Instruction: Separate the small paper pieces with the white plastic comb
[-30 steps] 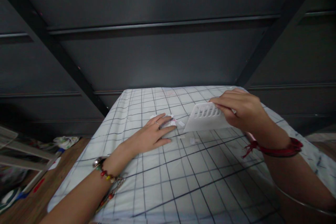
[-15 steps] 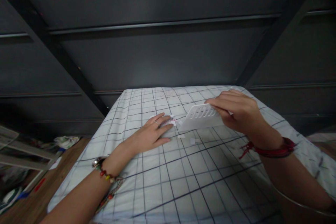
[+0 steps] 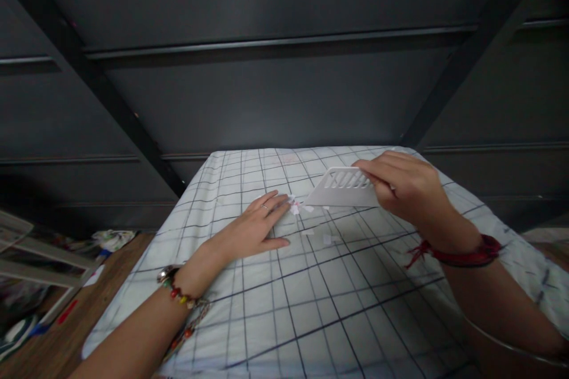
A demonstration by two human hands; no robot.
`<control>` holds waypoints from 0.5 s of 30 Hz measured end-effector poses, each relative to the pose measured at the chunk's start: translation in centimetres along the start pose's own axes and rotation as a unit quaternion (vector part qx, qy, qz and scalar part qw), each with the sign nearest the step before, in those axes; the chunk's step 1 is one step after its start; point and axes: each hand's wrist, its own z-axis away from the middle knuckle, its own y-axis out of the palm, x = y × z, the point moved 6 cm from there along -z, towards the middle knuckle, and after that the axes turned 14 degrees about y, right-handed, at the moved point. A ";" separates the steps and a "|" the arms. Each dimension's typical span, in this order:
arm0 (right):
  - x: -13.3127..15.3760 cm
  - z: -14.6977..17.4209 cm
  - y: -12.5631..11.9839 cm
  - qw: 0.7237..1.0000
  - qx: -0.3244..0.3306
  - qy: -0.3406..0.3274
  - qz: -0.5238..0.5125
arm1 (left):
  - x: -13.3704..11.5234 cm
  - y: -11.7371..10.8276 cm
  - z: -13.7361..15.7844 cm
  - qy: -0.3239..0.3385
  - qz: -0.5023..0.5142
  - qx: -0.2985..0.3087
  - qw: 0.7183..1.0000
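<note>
- Two hands are seen, set well apart from each other over one cloth-covered table.
- The left hand (image 3: 260, 225) is laid palm down on the checked cloth (image 3: 302, 296), its fingers stretched out and the thumb spread away from them; whether anything is pinned beneath the palm cannot be told.
- One ring (image 3: 265, 207) is worn on a left finger, and one beaded bracelet (image 3: 182, 298) is worn at that wrist.
- The right hand (image 3: 404, 183) is clamped on one white slotted board (image 3: 344, 196), which is gripped at its upper right end between thumb and fingers.
- The board is held tilted on edge, right of the left fingertips; at least five slots can be counted along its upper part. Whether the cloth is touched by its lower edge cannot be told.
- One red bracelet (image 3: 466, 251) and one thin bangle (image 3: 507, 343) are worn on the right arm.
- At least four small paper scraps (image 3: 307, 232) are scattered between the hands, some just beside the left fingertips.
- Beyond the table, one dark panelled wall (image 3: 267, 95) is seen.
- At far left, one pale wooden frame (image 3: 44, 251) and one crumpled cloth bundle (image 3: 113, 240) are seen.
</note>
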 end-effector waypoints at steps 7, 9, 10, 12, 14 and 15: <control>-0.2 0.3 0.8 0.998 0.067 -0.022 -0.006 | 0.1 0.1 0.1 -0.007 -0.003 0.006 1.000; -0.4 0.3 0.5 0.997 0.068 -0.025 -0.026 | 0.0 0.1 0.1 -0.005 -0.002 0.004 1.000; -0.6 0.3 0.2 0.997 0.059 -0.021 -0.033 | 0.0 0.1 0.1 -0.003 -0.002 0.003 1.000; -1.0 0.3 -0.1 0.998 0.044 -0.012 -0.040 | 0.0 0.1 0.2 -0.001 -0.004 0.003 1.000; -1.1 0.3 0.1 0.998 0.047 -0.010 -0.041 | -0.1 0.1 0.2 0.000 -0.006 0.004 1.000; -1.0 0.3 0.3 0.998 0.053 -0.012 -0.040 | -0.1 0.1 0.2 0.000 -0.007 0.004 1.000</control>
